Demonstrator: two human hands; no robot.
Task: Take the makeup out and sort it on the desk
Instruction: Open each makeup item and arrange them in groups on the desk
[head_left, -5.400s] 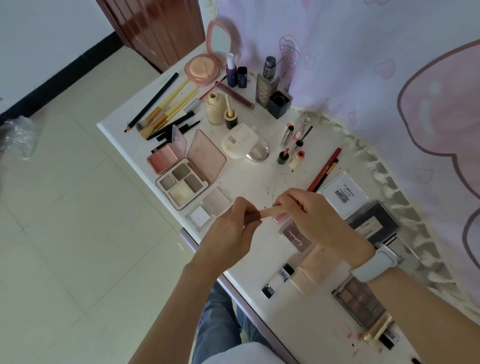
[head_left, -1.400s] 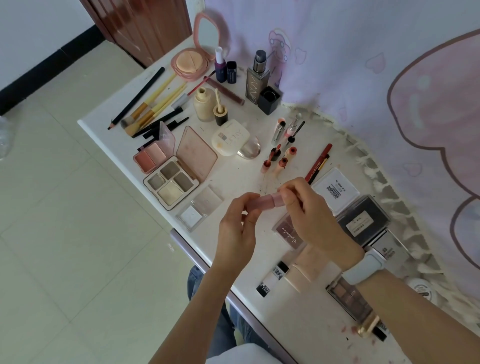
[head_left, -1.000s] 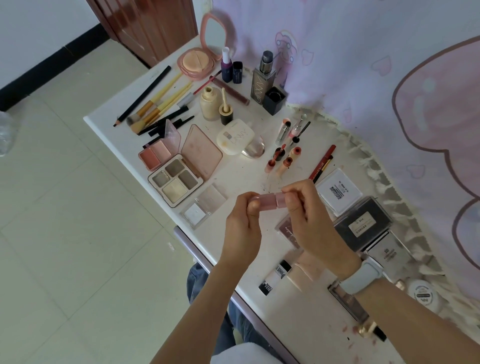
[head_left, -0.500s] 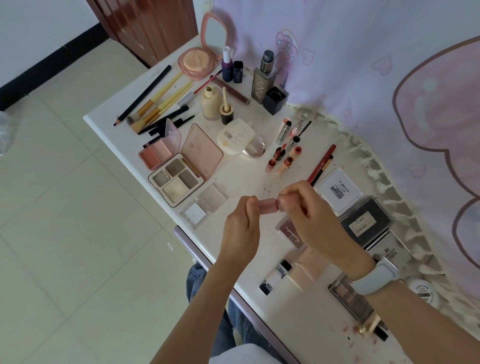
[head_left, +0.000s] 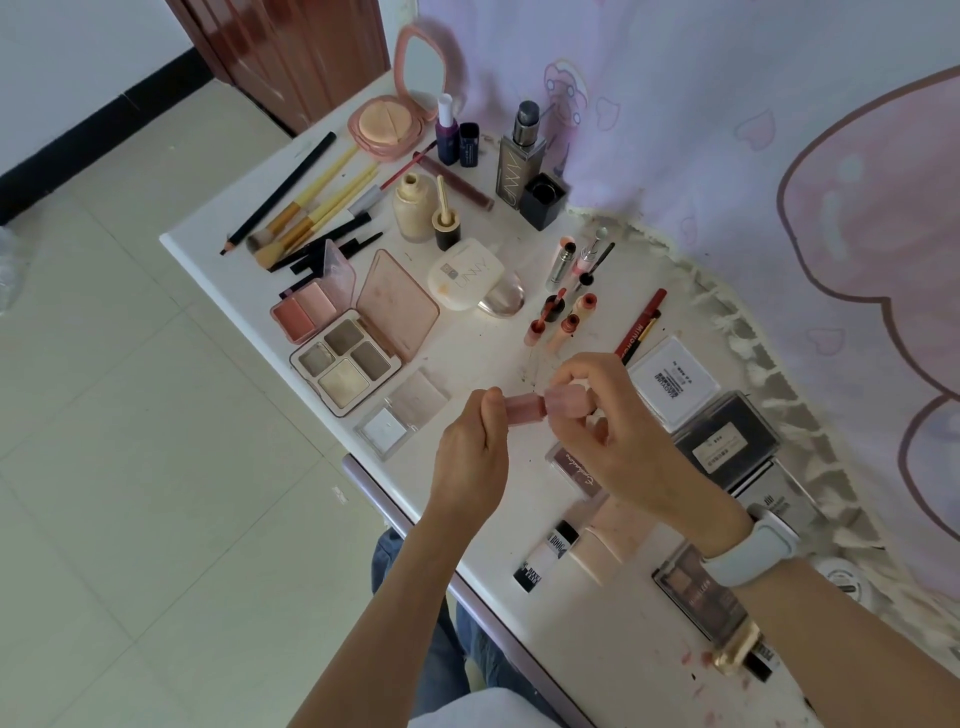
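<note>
Small pink tube (head_left: 525, 409) is held level above the white desk (head_left: 218, 228), between both hands, over the middle of the near edge. Left hand (head_left: 470, 457) pinches the tube's left end with curled fingers; right hand (head_left: 615, 434) grips the paler cap end (head_left: 566, 402), fingers curled round it. Cap and body meet at a visible seam; cannot tell whether they are joined or parted. A pale watch (head_left: 750, 551) sits on the right wrist. Directly under the right hand lies a dark pink compact (head_left: 571, 465), partly hidden by the fingers. Just beyond the hands, four small lip tubes (head_left: 558, 319) lie close together, with a red pencil (head_left: 640, 325) to their right. Left of the hands: an open four-pan eyeshadow palette (head_left: 345, 364), an open blush case (head_left: 304, 312) touching it, a clear square case (head_left: 387, 428). Right: a white labelled box (head_left: 672, 376) and a black box (head_left: 724, 441), side by side. Far end: brushes (head_left: 311, 213), a cream bottle (head_left: 410, 208), a round powder compact with raised mirror (head_left: 387, 127). A pale printed cloth (head_left: 727, 130) hangs along the desk's far side.
</note>
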